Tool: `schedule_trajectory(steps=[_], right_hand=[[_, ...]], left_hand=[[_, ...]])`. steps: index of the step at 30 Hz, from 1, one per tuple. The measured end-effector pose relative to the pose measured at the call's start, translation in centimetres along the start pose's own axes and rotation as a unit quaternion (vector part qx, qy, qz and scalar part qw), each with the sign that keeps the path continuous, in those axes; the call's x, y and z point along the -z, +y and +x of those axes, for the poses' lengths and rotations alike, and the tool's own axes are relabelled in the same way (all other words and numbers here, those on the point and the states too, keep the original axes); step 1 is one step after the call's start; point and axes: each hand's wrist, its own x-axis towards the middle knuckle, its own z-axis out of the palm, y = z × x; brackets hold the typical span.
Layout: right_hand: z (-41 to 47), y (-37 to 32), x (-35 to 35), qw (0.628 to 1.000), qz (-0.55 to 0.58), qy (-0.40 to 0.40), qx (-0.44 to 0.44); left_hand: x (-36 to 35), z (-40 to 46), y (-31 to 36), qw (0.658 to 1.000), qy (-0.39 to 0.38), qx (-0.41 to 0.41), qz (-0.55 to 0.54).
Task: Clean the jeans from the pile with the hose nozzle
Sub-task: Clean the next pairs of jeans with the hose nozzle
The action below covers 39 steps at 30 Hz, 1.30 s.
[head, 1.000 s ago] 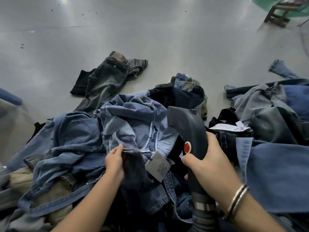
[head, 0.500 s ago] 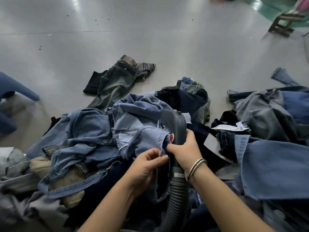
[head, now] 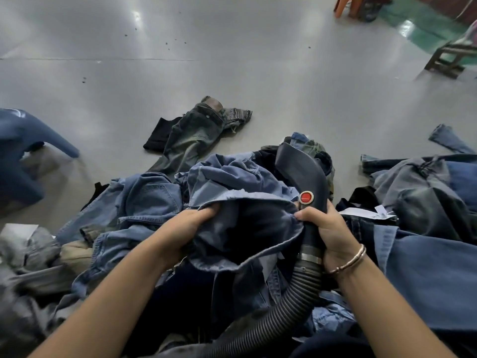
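Left hand (head: 192,229) grips the jeans (head: 247,223) opening; right hand (head: 326,232) holds the hose nozzle (head: 307,177) and pinches the opposite edge, apparently spreading the garment, between both hands atop the pile (head: 144,202), for nozzle entry.

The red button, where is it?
In the head view the red button sits right of centre on the dark hose nozzle, just above the right hand that grips the nozzle, beside the held blue jeans.

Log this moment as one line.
left hand: holds jeans open | right hand: grips nozzle, pinches jeans edge | nozzle: outside opening
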Motion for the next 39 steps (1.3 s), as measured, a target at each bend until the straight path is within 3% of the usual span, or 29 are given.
schedule_trajectory(steps=[3,7,11,16,19,20,22,23,25,28,31,35,39], right_hand=[[0.2,-0.6,0.3,0.998,0.040,-0.037,-0.019],[0.3,-1.3,0.9,0.995,0.075,-0.047,-0.048],[0.4,-1.6,1.4,0.997,0.034,-0.068,-0.001],[0.3,-1.8,1.4,0.995,-0.018,-0.085,0.058],[-0.1,-2.0,1.0,0.992,-0.018,-0.105,0.066],[-0.3,-2.0,0.8,0.991,-0.020,-0.111,0.068],[-0.6,-2.0,0.3,0.989,-0.020,-0.130,0.065],[-0.8,-2.0,0.1,0.987,-0.026,-0.142,0.064],[-1.1,-1.9,-0.5,0.983,-0.047,-0.164,0.070],[-1.4,-1.9,-1.0,0.976,-0.068,-0.188,0.084],[-1.5,-2.2,-0.7,0.976,-0.072,-0.186,0.087],[-0.9,-2.4,-0.1,0.980,-0.090,-0.149,0.092],[-0.7,-1.9,-0.2,0.980,-0.116,-0.114,0.115]], left_hand=[[0.3,-0.5,-0.1,0.990,-0.060,0.057,-0.114],[0.8,-1.0,0.2,0.957,-0.178,0.040,-0.227],[0.4,-0.6,0.3,0.948,-0.227,0.028,-0.220],[1.1,-0.3,0.6,0.969,-0.204,0.062,-0.123],[0.8,-0.1,1.3,0.995,-0.087,0.016,0.052],[0.8,0.4,1.1,0.986,-0.006,-0.040,0.161],[0.1,0.8,1.0,0.918,0.122,-0.184,0.329],[-0.5,0.6,1.1,0.892,0.117,-0.250,0.359],[-1.7,-0.1,1.4,0.864,0.027,-0.321,0.387],[-3.3,-1.0,1.4,0.852,-0.096,-0.294,0.423],[-3.6,-1.6,1.8,0.868,-0.155,-0.258,0.395],[-3.4,-2.2,1.8,0.933,-0.258,-0.177,0.181],[-3.9,-2.1,0.3,0.967,-0.239,-0.087,0.009]])
